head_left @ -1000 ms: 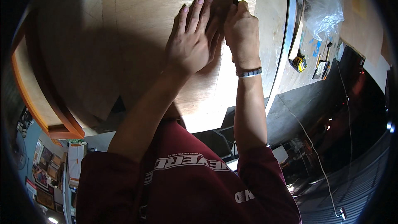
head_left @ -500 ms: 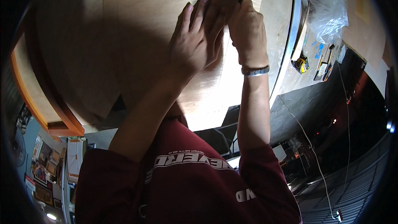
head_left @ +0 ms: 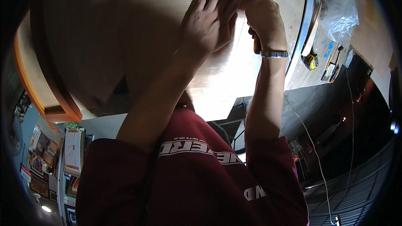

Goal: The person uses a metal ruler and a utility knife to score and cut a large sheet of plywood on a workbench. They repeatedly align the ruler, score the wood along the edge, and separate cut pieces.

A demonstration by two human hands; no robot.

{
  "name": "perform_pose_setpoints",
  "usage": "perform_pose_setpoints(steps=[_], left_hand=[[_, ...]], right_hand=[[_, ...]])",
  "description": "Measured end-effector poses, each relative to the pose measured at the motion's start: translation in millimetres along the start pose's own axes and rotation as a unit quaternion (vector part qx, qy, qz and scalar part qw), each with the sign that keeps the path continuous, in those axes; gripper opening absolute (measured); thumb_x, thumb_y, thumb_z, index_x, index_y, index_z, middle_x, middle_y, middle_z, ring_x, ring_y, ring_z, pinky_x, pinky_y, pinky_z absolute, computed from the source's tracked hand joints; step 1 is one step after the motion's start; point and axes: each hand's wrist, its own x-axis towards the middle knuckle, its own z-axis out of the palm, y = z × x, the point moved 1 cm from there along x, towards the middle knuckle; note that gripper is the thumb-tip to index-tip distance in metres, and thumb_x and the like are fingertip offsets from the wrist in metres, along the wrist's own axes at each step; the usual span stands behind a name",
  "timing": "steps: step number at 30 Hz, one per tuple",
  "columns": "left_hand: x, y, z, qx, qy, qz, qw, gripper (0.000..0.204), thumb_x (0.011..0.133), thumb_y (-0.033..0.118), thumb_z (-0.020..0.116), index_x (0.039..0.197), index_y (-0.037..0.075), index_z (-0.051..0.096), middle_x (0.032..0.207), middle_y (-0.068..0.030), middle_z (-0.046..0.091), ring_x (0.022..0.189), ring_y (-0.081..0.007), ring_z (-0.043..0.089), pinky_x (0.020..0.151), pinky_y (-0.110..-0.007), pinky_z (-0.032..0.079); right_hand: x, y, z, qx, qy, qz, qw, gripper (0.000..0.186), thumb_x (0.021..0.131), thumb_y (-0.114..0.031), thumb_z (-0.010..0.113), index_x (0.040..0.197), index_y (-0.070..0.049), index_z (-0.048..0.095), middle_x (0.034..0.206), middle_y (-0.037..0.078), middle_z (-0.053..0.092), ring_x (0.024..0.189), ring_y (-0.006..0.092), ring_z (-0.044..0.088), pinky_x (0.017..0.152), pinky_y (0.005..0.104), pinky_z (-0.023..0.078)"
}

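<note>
A pale wooden sheet (head_left: 211,88) lies under both my hands, with thin straight lines on its face. My left hand (head_left: 207,23) rests on it, fingers stretched out and slightly apart, holding nothing. Close to its right, my right hand (head_left: 266,19) is closed around a slim hand tool (head_left: 256,45) with a black-and-orange handle. The handle's end shows below the fist, and a dark part stands out above it. Where the tool meets the sheet is hidden, so its exact kind cannot be told. A metal-banded watch is on my right wrist.
A metal straight edge (head_left: 302,25) runs along the right. Beyond it lie a clear plastic bag (head_left: 340,14), a yellow-and-black tape measure (head_left: 311,61) and several small tools (head_left: 333,69). An orange-brown wooden frame (head_left: 25,71) stands at left. A cable (head_left: 312,146) hangs at lower right.
Both hands have shifted up and to the right in the picture, while the surroundings also moved somewhat. The tool's handle end now shows below my right fist. The grip stays closed.
</note>
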Motion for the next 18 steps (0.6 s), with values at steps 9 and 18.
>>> perform_pose_setpoints(steps=[9,18], left_hand=[[-6.4,-2.8,12.8,0.128,-0.05,0.014,0.99,0.067,0.099,0.042,0.047,0.157,0.009,0.04,0.167,-0.0155,0.032,0.156,-0.0319,0.024,0.129,-0.048,0.011],[-5.5,-4.6,28.0,0.175,-0.045,0.016,0.983,0.058,0.107,0.034,0.033,0.158,0.007,0.038,0.169,-0.015,0.027,0.157,-0.0307,0.022,0.13,-0.047,0.011]], right_hand=[[-51.7,36.3,30.6,-0.022,0.049,-0.04,0.998,0.026,0.102,-0.013,0.052,0.09,0.008,0.06,0.071,0.029,0.069,0.065,0.0368,0.075,0.056,0.0408,0.06],[-136.5,88.7,74.5,-0.065,0.085,-0.087,0.99,0.035,0.11,-0.021,0.044,0.09,0.006,0.054,0.062,0.024,0.065,0.05,0.0305,0.069,0.042,0.0396,0.055]])
